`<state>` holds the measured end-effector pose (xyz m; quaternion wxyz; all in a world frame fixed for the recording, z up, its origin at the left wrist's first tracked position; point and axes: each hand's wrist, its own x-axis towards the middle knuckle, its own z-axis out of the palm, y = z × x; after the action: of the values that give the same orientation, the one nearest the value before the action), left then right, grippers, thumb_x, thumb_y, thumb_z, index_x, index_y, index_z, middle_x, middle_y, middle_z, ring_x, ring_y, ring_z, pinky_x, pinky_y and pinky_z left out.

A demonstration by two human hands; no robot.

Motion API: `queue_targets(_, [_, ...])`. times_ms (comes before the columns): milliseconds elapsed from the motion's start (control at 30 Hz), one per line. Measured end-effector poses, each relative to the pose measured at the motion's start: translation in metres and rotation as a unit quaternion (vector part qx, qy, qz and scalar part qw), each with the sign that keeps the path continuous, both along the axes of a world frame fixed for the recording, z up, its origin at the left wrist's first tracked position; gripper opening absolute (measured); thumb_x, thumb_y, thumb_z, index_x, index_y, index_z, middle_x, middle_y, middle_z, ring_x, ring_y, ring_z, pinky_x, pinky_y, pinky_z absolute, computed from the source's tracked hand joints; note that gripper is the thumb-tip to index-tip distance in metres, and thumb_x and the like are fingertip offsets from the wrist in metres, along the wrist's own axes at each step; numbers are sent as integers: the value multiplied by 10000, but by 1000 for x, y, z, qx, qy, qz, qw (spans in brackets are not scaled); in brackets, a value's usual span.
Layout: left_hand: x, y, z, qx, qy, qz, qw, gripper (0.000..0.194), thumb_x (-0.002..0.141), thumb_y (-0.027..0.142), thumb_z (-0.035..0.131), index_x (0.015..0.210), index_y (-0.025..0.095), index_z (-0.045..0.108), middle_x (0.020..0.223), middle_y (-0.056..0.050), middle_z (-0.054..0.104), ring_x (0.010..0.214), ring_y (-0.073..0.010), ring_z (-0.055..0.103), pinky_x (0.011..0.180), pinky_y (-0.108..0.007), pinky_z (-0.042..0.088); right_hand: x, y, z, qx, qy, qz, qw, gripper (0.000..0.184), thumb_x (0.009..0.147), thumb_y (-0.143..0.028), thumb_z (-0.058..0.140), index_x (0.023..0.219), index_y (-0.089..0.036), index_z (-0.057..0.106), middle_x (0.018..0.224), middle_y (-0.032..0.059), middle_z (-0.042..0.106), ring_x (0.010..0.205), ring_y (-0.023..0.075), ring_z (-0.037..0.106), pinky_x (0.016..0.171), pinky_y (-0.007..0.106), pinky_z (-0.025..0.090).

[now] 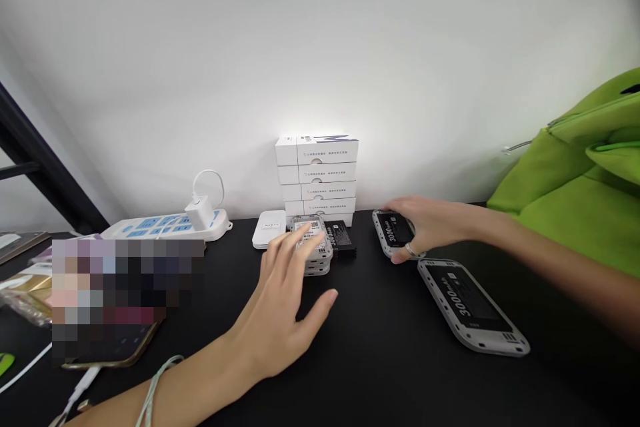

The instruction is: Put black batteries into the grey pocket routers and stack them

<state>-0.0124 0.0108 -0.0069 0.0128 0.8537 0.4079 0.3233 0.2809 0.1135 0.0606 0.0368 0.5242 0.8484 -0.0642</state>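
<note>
My left hand (285,300) reaches over the table with its fingers spread and thumb apart. Its fingertips overlap a short stack of white device shells (315,260); whether they touch it I cannot tell. Beside that stack lie black batteries (340,238) marked 3000mAh. My right hand (417,223) has its thumb and fingers around the edges of a white device shell with a black battery (393,232) in it, at the back of the table. Nearer to me on the right lies a similar battery-filled device shell (470,307), battery side up.
Several white boxes (325,177) are stacked against the wall, with a small white device (269,229) to their left. A power strip (170,223) holds a plugged-in charger (199,212). A cabled phone (115,347) lies at left; a green bag (575,173) stands at right.
</note>
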Motion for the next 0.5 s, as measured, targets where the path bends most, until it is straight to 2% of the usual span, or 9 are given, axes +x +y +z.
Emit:
queue_targets(100, [2, -9, 3, 27, -1, -80, 996, 478, 947, 243, 521, 1375, 248, 308, 1406, -126, 372, 1311, -273, 389, 1090, -469, 388, -17, -31, 17, 34, 10, -7, 999, 976, 606, -767, 647, 1355, -169, 463, 1362, 191, 539, 1168, 437, 546, 866, 520, 498])
queue_targets(200, [7, -20, 2, -44, -13, -126, 991, 623, 876, 332, 640, 1378, 281, 276, 1371, -116, 398, 1223, -271, 494, 1017, -428, 483, -40, -67, 26, -3, 23, 23, 999, 911, 565, -744, 691, 1284, -215, 507, 1267, 145, 592, 1050, 401, 611, 806, 482, 516])
queue_targets(333, [12, -31, -5, -180, -30, -90, 979, 1063, 649, 561, 802, 1458, 317, 157, 1387, -152, 406, 1104, -351, 578, 878, -528, 560, -67, -96, 15, -84, 23, 70, 994, 845, 526, -674, 756, 1177, -164, 585, 1139, 144, 615, 970, 383, 629, 737, 452, 523])
queue_targets(400, [13, -31, -9, -205, -40, -90, 974, 1124, 610, 603, 807, 1480, 331, 149, 1373, -152, 434, 1099, -370, 582, 862, -553, 558, -75, -100, 5, -92, 56, 103, 989, 780, 544, -664, 763, 1104, -140, 619, 1078, 129, 614, 960, 364, 623, 757, 440, 512])
queue_targets(500, [11, -28, -11, -227, -61, -90, 968, 1113, 626, 597, 795, 1495, 333, 151, 1352, -147, 461, 1126, -373, 570, 849, -536, 563, -81, -99, -5, -104, 129, 134, 977, 642, 660, -642, 719, 1048, -139, 625, 965, 75, 603, 910, 299, 618, 760, 392, 493])
